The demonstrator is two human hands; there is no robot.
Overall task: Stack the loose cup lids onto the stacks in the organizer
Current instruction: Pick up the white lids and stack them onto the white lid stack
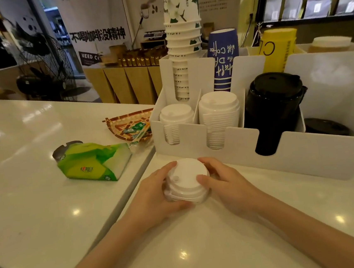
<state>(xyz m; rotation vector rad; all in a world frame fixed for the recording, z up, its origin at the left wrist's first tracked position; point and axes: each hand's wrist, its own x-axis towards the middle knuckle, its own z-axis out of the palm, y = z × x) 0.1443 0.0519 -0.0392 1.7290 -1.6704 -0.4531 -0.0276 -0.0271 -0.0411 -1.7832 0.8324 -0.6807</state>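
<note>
A short pile of loose white lids (186, 180) sits on the white counter (204, 250), just in front of the organizer (304, 158). The pile is uneven: lower rims jut out at its left and front. The left hand (154, 197) cups the pile's left side and the right hand (224, 183) its right, fingers closed against the rims on both sides.

Step in hand, as judged: gathering and squaring the loose lids before transfer; none of this pile is in the organizer yet. The next move calls for aligning the rims, lifting the pile level, and seating it on a matching white stack without tipping it.

The lids are thin moulded plastic, round, domed, smooth and matte, each with a raised sip button. Two white lid stacks stand in adjacent front compartments: the shorter left stack (177, 121) and the taller right stack (219, 116). A glossy black lid stack (275, 105) fills the next compartment. The organizer is flat white sheet with slotted fronts.
</note>
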